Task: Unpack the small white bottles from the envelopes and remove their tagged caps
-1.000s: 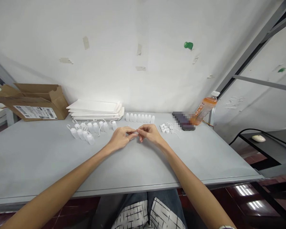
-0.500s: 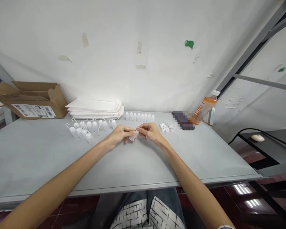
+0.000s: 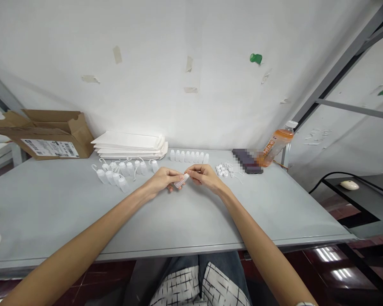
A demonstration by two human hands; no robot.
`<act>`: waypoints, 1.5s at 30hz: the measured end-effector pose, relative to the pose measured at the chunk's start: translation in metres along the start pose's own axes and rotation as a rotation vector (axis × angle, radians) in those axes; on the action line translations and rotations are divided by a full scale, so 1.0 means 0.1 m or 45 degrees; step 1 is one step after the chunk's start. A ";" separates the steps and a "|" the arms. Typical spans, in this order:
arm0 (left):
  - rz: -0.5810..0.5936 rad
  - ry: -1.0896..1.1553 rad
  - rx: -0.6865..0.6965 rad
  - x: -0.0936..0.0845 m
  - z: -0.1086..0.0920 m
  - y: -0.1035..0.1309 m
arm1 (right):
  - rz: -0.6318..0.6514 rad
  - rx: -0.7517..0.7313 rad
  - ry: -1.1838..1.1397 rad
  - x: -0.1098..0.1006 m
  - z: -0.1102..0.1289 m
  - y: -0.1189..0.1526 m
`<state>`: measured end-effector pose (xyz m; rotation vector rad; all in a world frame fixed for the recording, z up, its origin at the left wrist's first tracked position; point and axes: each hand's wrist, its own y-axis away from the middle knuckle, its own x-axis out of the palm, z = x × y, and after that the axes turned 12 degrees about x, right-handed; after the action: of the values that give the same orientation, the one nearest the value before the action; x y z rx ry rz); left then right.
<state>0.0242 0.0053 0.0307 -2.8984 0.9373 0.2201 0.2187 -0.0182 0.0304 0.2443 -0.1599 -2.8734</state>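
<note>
A small translucent white bottle (image 3: pixel 180 182) is pinched in my left hand (image 3: pixel 162 180), tilted with its top toward the right. My right hand (image 3: pixel 206 176) has its fingers closed at the bottle's top end; whether a small part sits between them is hard to see. Behind my hands stands a row of several small white bottles (image 3: pixel 187 157). To the left is a group of several bottles with looped cords (image 3: pixel 122 183). Small white caps with cords (image 3: pixel 222 170) lie in a pile right of my right hand.
An open cardboard box (image 3: pixel 54 136) is at the back left, beside a stack of white envelopes (image 3: pixel 129 145). At the back right are a dark phone (image 3: pixel 242 160) and an orange drink bottle (image 3: pixel 272 146). The grey table (image 3: pixel 178 229) ends in front of my lap.
The view has shifted slightly. The small bottle shows more between my hands, and my right fingers have moved a little at its top end.
</note>
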 end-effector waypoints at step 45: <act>-0.197 -1.191 0.567 0.14 0.29 -0.02 | 0.074 0.115 -0.027 -0.10 -0.15 -0.04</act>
<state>0.0335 0.0025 0.0001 -2.0473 0.4878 1.0647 0.2296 -0.0130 0.0169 0.2225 -0.2961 -2.8149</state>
